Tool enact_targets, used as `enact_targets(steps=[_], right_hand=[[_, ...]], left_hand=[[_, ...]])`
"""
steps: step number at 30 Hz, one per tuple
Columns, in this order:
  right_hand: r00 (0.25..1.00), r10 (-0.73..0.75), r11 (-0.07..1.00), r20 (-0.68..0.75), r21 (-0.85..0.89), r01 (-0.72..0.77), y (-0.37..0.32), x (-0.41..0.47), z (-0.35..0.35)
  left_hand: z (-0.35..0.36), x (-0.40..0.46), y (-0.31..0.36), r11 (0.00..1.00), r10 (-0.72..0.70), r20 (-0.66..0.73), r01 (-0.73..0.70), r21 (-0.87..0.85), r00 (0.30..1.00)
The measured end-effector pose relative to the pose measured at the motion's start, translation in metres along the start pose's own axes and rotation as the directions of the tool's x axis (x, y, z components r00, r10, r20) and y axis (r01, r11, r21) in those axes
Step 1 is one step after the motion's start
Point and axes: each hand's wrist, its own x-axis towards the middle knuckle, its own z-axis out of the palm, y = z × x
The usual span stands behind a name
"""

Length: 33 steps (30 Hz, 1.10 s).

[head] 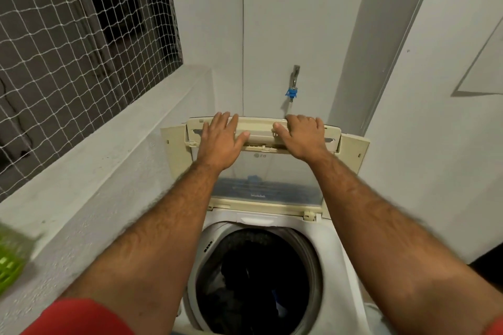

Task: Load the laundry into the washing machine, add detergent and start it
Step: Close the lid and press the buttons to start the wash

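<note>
A white top-loading washing machine [336, 250] stands below me with its folding cream lid [268, 179] raised upright. Dark laundry [261, 277] lies inside the round drum. My left hand [221, 139] rests flat on the lid's upper panel with straight fingers. My right hand [302, 134] grips the lid's top edge, fingers curled over it and thumb on the front. No detergent is in view.
A tap with a blue hose fitting [291, 92] sticks out of the wall just behind the lid. A grey ledge [89, 160] under a netted window runs along the left. A green basket [11, 261] sits blurred at the left edge.
</note>
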Motion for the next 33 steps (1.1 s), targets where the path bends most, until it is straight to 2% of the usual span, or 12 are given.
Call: enact_targets(steps=[4, 9, 15, 23, 26, 30, 33], right_hand=[[0.999, -0.021, 1.0, -0.043, 0.003, 0.021, 0.003, -0.004, 0.004], [0.999, 0.006, 1.0, -0.034, 0.016, -0.006, -0.001, -0.009, 0.0], [0.995, 0.092, 0.994, -0.042, 0.064, -0.089, -0.013, -0.025, -0.007], [0.991, 0.132, 0.991, -0.011, 0.029, -0.131, -0.025, -0.063, -0.019], [0.992, 0.127, 0.992, 0.026, 0.005, -0.127, -0.031, -0.09, -0.022], [0.991, 0.117, 0.992, 0.069, 0.031, -0.12, -0.033, -0.13, -0.024], [0.982, 0.138, 0.986, 0.132, 0.07, -0.148, -0.035, -0.16, -0.026]], left_hand=[[0.008, 0.0, 0.006, 0.999, -0.031, -0.086, 0.032, 0.011, 0.996], [0.009, 0.0, 0.0, 0.998, 0.025, -0.151, -0.015, 0.067, 0.988], [-0.003, -0.016, -0.002, 0.997, 0.073, -0.197, -0.066, 0.041, 0.978], [-0.025, -0.044, -0.015, 0.991, 0.132, -0.094, -0.135, -0.026, 0.987], [-0.032, -0.067, -0.016, 0.991, 0.133, -0.064, -0.133, 0.001, 0.989], [-0.035, -0.107, -0.014, 0.992, 0.13, -0.051, -0.13, 0.006, 0.99], [-0.035, -0.135, -0.02, 0.988, 0.154, 0.011, -0.154, -0.022, 0.988]])
